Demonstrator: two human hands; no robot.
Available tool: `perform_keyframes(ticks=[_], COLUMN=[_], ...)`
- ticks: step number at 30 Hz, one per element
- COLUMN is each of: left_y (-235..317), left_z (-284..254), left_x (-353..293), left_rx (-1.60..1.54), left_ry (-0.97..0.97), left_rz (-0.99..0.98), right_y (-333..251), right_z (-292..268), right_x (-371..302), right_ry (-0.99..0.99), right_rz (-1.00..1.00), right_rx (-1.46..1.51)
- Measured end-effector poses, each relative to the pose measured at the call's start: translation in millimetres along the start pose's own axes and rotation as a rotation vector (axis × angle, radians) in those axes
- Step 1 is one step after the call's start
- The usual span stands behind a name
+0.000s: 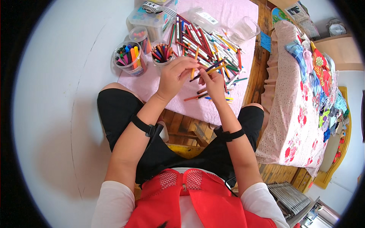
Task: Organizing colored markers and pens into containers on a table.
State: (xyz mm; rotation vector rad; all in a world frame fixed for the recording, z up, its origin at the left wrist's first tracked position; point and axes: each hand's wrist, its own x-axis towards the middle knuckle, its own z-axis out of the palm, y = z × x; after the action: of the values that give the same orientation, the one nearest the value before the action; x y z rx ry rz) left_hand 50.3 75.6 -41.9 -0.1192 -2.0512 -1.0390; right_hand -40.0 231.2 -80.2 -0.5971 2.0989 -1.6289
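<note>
My left hand (176,75) pinches a yellow-orange pencil (196,55) that stands nearly upright between the fingertips. Close beside it, my right hand (213,84) is closed around a few pencils (217,67), dark and yellow, which slant up to the right. Just beyond the left hand is a small cup (161,62) packed with coloured pencils (162,51), points up. Past both hands spreads a loose pile of pencils and white-barrelled pens (197,40). Several more pencils (196,96) lie nearer me, below the hands.
Left of the cup stand a clear tub of markers (129,57) and a smaller tub (139,33). A lidded plastic box (149,21), a clear container (204,19) and a tipped clear cup (245,29) sit farther back on the pink cloth (150,85). A bed (283,106) is at right.
</note>
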Motion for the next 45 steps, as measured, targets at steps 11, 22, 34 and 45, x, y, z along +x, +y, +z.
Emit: perform_keyframes(ticks=[11,22,34,45], left_y=[-4.5,-10.5,45.3,-11.1], left_z=[4.8,11.1,-56.8,-54.9], left_x=[-7.5,-12.8,13.6,0.2], left_rx=[0.017,-0.307,0.207,-0.082], left_ry=[-0.212,-0.313,0.269,0.402], left_rz=[-0.008,-0.383,0.185,-0.438], right_y=[-18.7,-7.0,-134.7,-115.1], right_z=[-9.1,5.5,37.4,68.8], right_x=[6.5,-10.6,-4.8,10.7], right_ry=[-0.098,-0.053,-0.050,0.010], right_rz=[0.062,-0.374,-0.884,-0.591], right_rx=[0.405,-0.407,-0.271,-0.198])
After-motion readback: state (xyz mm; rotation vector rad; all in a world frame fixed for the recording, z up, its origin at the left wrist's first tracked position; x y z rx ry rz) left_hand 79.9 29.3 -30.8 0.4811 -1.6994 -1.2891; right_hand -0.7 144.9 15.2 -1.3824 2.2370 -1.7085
